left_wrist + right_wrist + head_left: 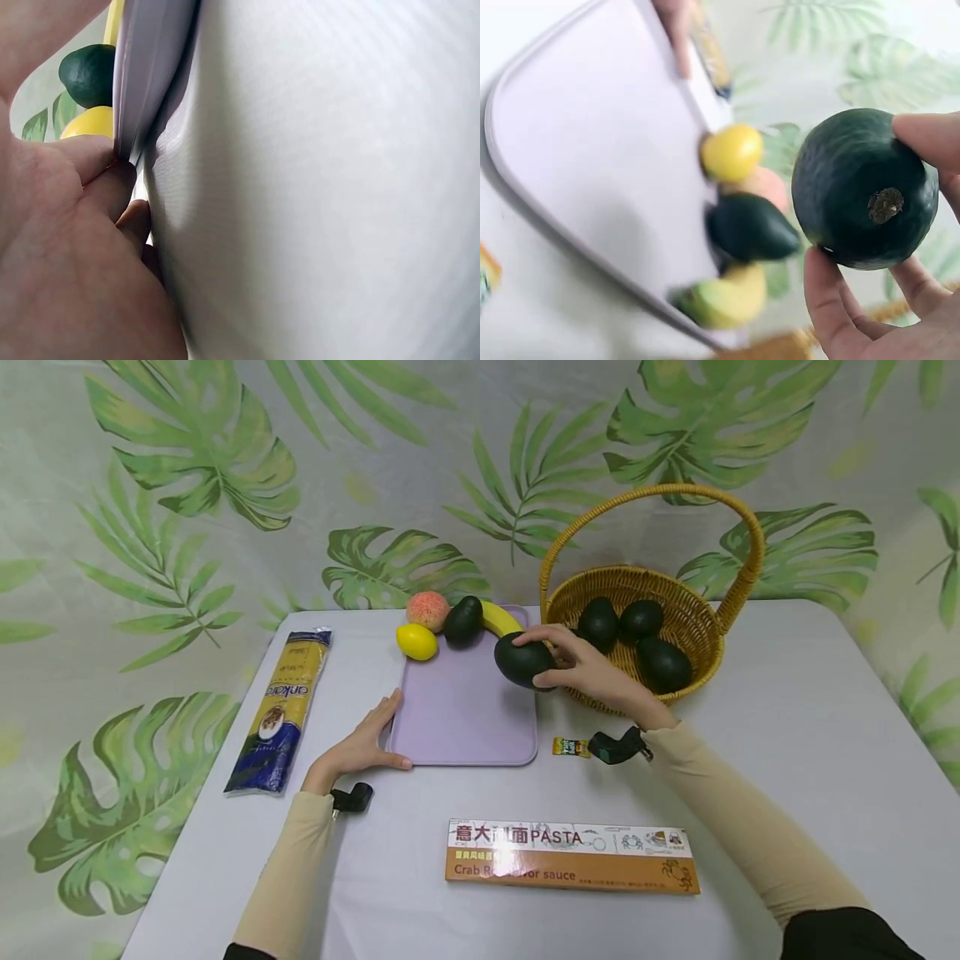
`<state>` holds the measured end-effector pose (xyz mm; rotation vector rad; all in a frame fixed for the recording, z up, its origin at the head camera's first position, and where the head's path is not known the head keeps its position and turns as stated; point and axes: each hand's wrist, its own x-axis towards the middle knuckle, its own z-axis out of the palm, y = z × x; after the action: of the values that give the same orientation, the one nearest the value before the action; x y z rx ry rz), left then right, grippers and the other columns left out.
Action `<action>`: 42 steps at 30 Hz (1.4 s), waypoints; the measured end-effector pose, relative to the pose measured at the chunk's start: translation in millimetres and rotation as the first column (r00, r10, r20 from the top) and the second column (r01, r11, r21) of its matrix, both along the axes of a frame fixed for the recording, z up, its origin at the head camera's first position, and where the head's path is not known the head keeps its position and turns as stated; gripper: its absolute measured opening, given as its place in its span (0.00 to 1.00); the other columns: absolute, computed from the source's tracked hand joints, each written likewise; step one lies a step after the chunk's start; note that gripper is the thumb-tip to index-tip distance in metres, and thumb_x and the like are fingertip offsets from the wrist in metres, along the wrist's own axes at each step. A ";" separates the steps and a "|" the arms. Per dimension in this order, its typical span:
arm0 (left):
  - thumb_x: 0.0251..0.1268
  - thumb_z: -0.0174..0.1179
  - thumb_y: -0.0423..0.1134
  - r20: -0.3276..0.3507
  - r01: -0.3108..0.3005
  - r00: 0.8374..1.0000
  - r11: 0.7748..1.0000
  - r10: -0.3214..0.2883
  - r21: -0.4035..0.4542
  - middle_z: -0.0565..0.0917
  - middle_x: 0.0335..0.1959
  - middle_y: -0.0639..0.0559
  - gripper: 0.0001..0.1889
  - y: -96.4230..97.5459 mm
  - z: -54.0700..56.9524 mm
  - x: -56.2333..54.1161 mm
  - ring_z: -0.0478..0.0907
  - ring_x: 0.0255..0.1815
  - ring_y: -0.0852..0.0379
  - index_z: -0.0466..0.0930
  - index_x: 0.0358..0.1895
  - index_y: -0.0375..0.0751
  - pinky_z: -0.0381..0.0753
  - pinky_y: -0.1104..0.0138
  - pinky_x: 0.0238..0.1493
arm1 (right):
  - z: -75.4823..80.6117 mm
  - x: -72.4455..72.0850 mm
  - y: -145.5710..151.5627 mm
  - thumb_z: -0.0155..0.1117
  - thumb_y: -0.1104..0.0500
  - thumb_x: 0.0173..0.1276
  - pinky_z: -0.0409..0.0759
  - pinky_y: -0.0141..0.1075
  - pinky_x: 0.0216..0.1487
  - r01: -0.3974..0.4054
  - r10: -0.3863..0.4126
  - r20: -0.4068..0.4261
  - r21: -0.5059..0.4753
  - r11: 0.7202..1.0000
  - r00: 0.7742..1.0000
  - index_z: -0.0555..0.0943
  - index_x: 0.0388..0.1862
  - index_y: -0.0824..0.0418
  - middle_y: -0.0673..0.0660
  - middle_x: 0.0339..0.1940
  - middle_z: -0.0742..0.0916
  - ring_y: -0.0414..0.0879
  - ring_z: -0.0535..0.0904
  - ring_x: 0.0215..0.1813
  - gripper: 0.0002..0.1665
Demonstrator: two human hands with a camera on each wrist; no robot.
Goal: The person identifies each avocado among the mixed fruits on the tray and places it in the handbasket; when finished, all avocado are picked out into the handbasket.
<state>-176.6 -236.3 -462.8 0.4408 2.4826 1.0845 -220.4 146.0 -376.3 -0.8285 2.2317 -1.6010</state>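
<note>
My right hand grips a dark green avocado above the right side of a lilac tray. In the right wrist view, fingers and thumb surround this avocado, its stem scar showing. With fingers spread, my left hand rests against the tray's near left corner; the left wrist view shows its fingertips at the tray's edge. Along the tray's far side lie a lemon, a peach, another avocado and a banana, partly hidden behind the held avocado.
A wicker basket with a tall handle stands right of the tray, with several avocados inside. A pasta bag lies at left, a pasta box in front. A small yellow-green packet lies near my right wrist.
</note>
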 end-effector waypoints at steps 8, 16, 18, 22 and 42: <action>0.48 0.74 0.48 -0.007 0.003 1.000 1.000 -0.003 -0.010 0.36 0.77 0.42 0.62 -1.9 -2.0 -0.4 0.30 0.76 0.43 0.34 0.77 0.41 0.34 0.45 0.71 | 11.8 5.8 59.5 0.64 0.62 0.66 0.68 0.54 0.56 0.214 -0.215 0.075 0.016 0.977 0.974 0.69 0.68 0.52 0.54 0.69 0.63 0.62 0.65 0.62 0.32; 0.47 0.74 0.49 -0.008 0.004 1.000 1.000 -0.004 -0.014 0.36 0.77 0.42 0.63 -3.2 -3.0 1.2 0.30 0.76 0.43 0.33 0.77 0.41 0.34 0.45 0.71 | 1.6 5.4 101.9 0.64 0.61 0.67 0.68 0.49 0.56 0.384 -0.386 0.082 0.043 0.922 0.919 0.65 0.71 0.49 0.54 0.71 0.59 0.60 0.65 0.62 0.35; 0.47 0.74 0.50 -0.005 0.003 1.000 1.000 -0.003 -0.015 0.36 0.77 0.42 0.63 -3.1 -2.8 1.4 0.30 0.76 0.43 0.33 0.77 0.41 0.34 0.45 0.71 | -2.4 4.8 108.3 0.64 0.60 0.67 0.69 0.48 0.56 0.398 -0.402 0.077 0.059 0.916 0.913 0.65 0.71 0.49 0.53 0.72 0.60 0.60 0.65 0.63 0.35; 0.47 0.74 0.50 0.000 0.003 1.000 1.000 -0.003 -0.017 0.36 0.77 0.42 0.63 -2.9 -3.0 1.8 0.30 0.76 0.44 0.33 0.77 0.42 0.34 0.45 0.71 | -7.4 3.6 114.3 0.64 0.62 0.67 0.67 0.50 0.59 0.404 -0.408 0.063 0.068 0.912 0.911 0.65 0.71 0.52 0.55 0.70 0.61 0.59 0.64 0.64 0.35; 0.48 0.74 0.48 -0.005 0.005 1.000 1.000 -0.005 -0.001 0.36 0.77 0.42 0.62 0.0 -3.6 1.0 0.30 0.76 0.43 0.34 0.77 0.41 0.34 0.44 0.71 | -11.9 -7.4 92.5 0.65 0.66 0.64 0.63 0.63 0.58 0.324 -0.275 -0.179 0.382 0.865 0.945 0.73 0.64 0.62 0.71 0.64 0.61 0.66 0.59 0.63 0.28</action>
<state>-175.6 -236.3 -466.4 0.4500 2.4851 1.0822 -227.8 238.5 -388.2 -0.4864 2.7572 -1.1424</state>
